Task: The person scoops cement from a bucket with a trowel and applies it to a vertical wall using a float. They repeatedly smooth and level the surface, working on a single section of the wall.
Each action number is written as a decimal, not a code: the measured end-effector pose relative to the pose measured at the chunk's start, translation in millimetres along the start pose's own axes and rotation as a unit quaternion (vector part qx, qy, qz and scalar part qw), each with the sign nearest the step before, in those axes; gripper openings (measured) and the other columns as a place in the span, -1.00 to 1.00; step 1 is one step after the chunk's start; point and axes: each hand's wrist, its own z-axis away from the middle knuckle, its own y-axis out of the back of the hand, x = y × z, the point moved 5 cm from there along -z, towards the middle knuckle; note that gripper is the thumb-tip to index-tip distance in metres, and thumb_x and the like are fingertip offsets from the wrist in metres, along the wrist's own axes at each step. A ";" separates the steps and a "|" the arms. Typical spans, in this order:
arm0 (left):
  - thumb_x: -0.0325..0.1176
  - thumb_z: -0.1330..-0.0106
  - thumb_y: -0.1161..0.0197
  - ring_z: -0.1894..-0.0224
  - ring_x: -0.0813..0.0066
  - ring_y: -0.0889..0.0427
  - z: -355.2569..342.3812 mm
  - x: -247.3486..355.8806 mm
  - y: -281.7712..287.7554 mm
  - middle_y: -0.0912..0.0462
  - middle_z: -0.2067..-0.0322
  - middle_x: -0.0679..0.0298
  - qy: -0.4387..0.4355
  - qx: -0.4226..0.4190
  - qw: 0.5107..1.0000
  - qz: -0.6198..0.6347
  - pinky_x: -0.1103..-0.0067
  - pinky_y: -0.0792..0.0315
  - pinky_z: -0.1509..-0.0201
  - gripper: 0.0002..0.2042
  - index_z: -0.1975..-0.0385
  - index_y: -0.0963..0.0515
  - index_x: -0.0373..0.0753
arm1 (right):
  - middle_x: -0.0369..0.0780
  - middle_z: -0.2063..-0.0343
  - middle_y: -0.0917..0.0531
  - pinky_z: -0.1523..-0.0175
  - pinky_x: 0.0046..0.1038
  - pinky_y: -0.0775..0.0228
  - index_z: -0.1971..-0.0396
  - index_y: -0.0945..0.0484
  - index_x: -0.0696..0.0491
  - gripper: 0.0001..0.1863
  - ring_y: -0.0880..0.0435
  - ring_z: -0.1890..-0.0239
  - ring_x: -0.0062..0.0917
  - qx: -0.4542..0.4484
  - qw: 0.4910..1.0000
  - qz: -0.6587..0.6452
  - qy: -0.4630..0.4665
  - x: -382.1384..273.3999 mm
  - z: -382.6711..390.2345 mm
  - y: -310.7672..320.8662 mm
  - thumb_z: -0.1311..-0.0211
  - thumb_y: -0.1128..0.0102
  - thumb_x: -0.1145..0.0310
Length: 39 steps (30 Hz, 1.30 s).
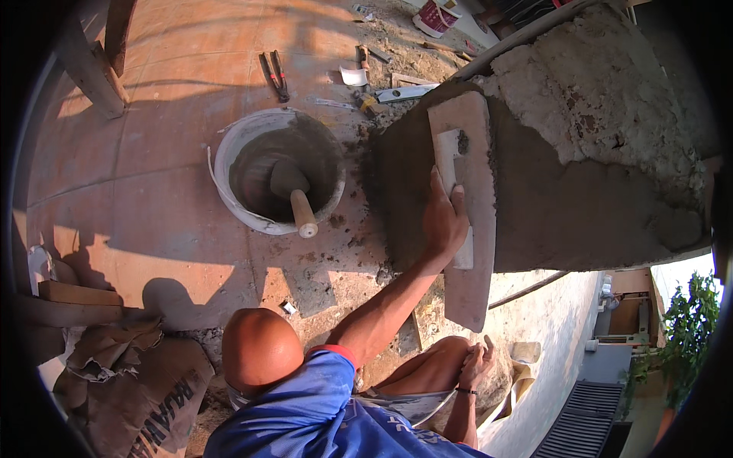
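Note:
Neither of my hands is in view. Below me squats a person in a blue shirt (321,416), seen from above. One hand of this person (443,225) grips the handle of a long wooden float (477,153) and presses it flat against wet grey plaster on a wall (408,175). The person's other hand (477,362) rests on a bent knee. To the left of the wall stands a white bucket (229,153) of grey mortar. In it a trowel (303,214) sticks up, wooden handle first.
Rough dry plaster (603,91) tops the wall at right. Pliers (275,76), a spirit level (405,93) and small tools lie on the reddish floor behind the bucket. Cement sacks (145,382) and timber (92,69) sit at left. A green bush (687,320) grows far below at right.

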 end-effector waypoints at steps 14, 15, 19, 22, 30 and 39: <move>-0.31 -0.33 -0.09 0.00 -0.20 -0.54 -68.2 -151.6 3.8 -0.54 0.08 -0.29 0.132 -0.013 0.991 0.009 0.21 -0.45 -0.08 -0.37 -0.32 0.01 -0.39 | -0.30 0.64 -0.50 0.72 -0.71 -0.02 -0.05 -0.43 0.20 -0.67 -0.21 0.80 -0.82 0.013 1.000 -0.008 0.005 7.5 -1.5 10.6 -0.35 -0.04 0.39; -0.32 -0.32 -0.09 0.02 -0.21 -0.55 -77.9 -149.9 1.6 -0.55 0.10 -0.29 0.132 -0.010 0.991 -0.001 0.20 -0.45 -0.07 -0.36 -0.32 0.02 -0.39 | -0.29 0.64 -0.50 0.73 -0.71 -0.02 -0.05 -0.43 0.20 -0.68 -0.21 0.80 -0.82 0.019 1.000 -0.008 0.011 14.6 -2.5 15.6 -0.35 -0.04 0.39; -0.34 -0.29 -0.10 0.09 -0.21 -0.58 -115.8 -137.8 3.3 -0.59 0.20 -0.27 0.128 -0.006 0.991 -0.038 0.18 -0.47 -0.01 -0.32 -0.34 0.06 -0.39 | -0.28 0.64 -0.51 0.74 -0.71 0.00 -0.03 -0.43 0.21 -0.69 -0.21 0.81 -0.82 0.028 0.999 -0.024 0.003 17.5 -0.8 19.0 -0.35 -0.03 0.40; -0.35 -0.29 -0.10 0.15 -0.21 -0.60 -108.8 -103.2 10.7 -0.61 0.26 -0.27 0.129 -0.033 0.988 -0.073 0.17 -0.50 0.05 -0.31 -0.34 0.09 -0.39 | -0.28 0.64 -0.51 0.74 -0.71 0.00 -0.03 -0.43 0.22 -0.69 -0.21 0.81 -0.82 0.038 0.998 -0.041 -0.008 14.5 2.8 18.4 -0.35 -0.03 0.41; -0.35 -0.30 -0.09 0.17 -0.24 -0.60 -29.2 -85.3 10.8 -0.60 0.28 -0.31 0.153 -0.065 0.985 -0.049 0.15 -0.51 0.09 -0.30 -0.35 0.13 -0.38 | -0.31 0.64 -0.51 0.72 -0.72 0.01 -0.05 -0.43 0.19 -0.68 -0.21 0.79 -0.84 -0.025 0.999 -0.021 -0.012 11.3 -23.7 -7.7 -0.35 -0.04 0.41; -0.33 -0.24 -0.12 0.06 -0.19 -0.58 -120.3 -119.9 1.3 -0.57 0.14 -0.30 0.189 -0.031 0.981 -0.032 0.20 -0.47 -0.06 -0.26 -0.33 0.12 -0.42 | -0.31 0.62 -0.46 0.69 -0.69 -0.05 -0.03 -0.42 0.23 -0.67 -0.26 0.75 -0.80 0.021 0.999 0.022 0.020 12.5 -11.4 14.1 -0.33 -0.02 0.40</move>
